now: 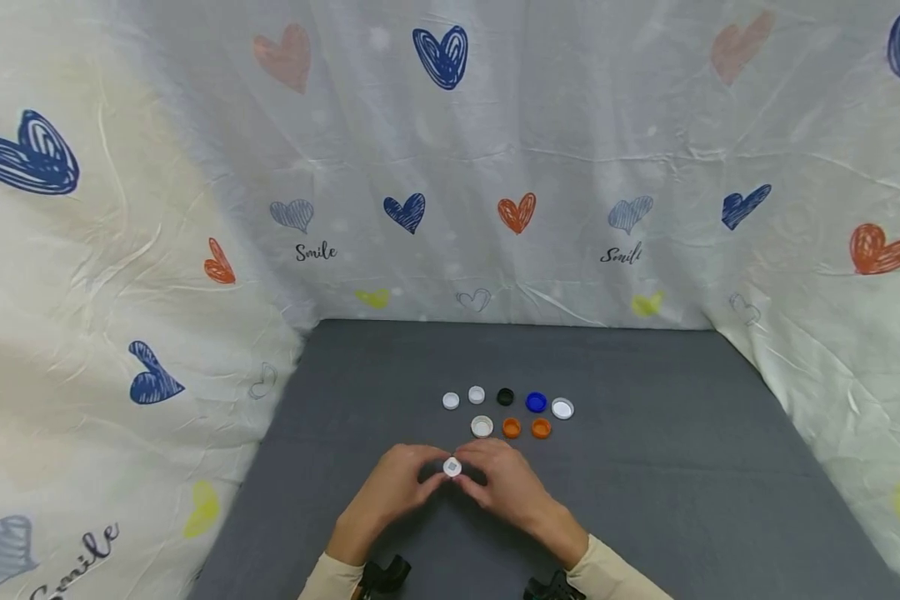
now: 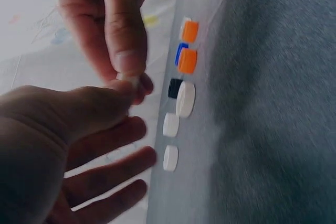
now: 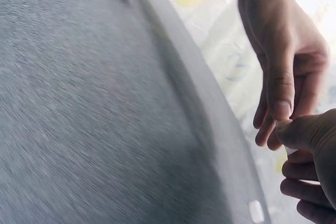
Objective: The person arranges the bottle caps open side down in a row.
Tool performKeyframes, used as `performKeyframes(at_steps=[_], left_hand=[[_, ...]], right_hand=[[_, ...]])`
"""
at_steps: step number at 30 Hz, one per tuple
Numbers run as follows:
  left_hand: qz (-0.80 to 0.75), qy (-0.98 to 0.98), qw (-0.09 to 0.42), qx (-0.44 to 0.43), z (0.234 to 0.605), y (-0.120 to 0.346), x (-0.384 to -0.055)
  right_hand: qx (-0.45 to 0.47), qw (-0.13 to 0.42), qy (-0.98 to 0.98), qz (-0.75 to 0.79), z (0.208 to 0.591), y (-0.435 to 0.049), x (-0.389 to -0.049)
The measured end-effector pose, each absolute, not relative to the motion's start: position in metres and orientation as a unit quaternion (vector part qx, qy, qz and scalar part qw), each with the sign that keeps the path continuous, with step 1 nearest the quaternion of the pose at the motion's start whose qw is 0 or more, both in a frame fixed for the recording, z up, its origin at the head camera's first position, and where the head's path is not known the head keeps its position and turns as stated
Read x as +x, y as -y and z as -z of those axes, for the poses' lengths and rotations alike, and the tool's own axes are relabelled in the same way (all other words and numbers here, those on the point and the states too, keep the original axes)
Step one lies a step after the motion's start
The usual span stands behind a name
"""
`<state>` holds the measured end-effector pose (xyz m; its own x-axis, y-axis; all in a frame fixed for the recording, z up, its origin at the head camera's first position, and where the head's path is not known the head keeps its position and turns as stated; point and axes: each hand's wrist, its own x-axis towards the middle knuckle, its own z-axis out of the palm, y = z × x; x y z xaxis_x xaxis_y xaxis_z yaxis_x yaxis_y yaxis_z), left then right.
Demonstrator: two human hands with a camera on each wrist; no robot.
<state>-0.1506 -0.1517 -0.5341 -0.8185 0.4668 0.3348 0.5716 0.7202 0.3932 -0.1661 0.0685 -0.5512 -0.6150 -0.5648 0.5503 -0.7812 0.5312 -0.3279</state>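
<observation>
Both hands meet above the near middle of the grey cloth, around one small white bottle cap [image 1: 452,467] with a greyish centre. My left hand [image 1: 393,487] pinches its left side between thumb and fingertips. From the right, my right hand [image 1: 504,483] pinches the same cap with thumb and fingers. In the left wrist view, thumbs and fingertips hide most of the cap. The right wrist view shows a sliver of white under the right thumb [image 3: 299,131]. Just beyond the hands lie a large white cap [image 1: 482,427] and two orange caps [image 1: 512,428].
A back row on the grey cloth [image 1: 645,500] holds white caps [image 1: 451,401], a black cap [image 1: 505,397], a blue cap [image 1: 536,402] and a white cap [image 1: 562,408] at its right end. A heart-printed white curtain [image 1: 450,142] hangs behind and at both sides.
</observation>
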Motion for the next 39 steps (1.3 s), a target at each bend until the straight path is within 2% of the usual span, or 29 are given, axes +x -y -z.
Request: performKeyframes(at_steps=[12, 24, 29, 39], left_hand=[[0.222, 0.938, 0.035, -0.265, 0.551, 0.171, -0.133], [0.189, 0.947, 0.062, -0.253, 0.561, 0.167, -0.124], [0.172, 0.948, 0.086, -0.254, 0.567, 0.165, -0.123], [0.152, 0.953, 0.096, -0.246, 0.57, 0.163, -0.119]], right_hand=[[0.429, 0.142, 0.858, -0.246, 0.574, -0.046, -0.152], [0.437, 0.14, 0.858, -0.233, 0.584, -0.041, -0.15], [0.441, 0.153, 0.861, -0.204, 0.587, -0.039, -0.149], [0.443, 0.168, 0.863, -0.176, 0.591, -0.039, -0.148]])
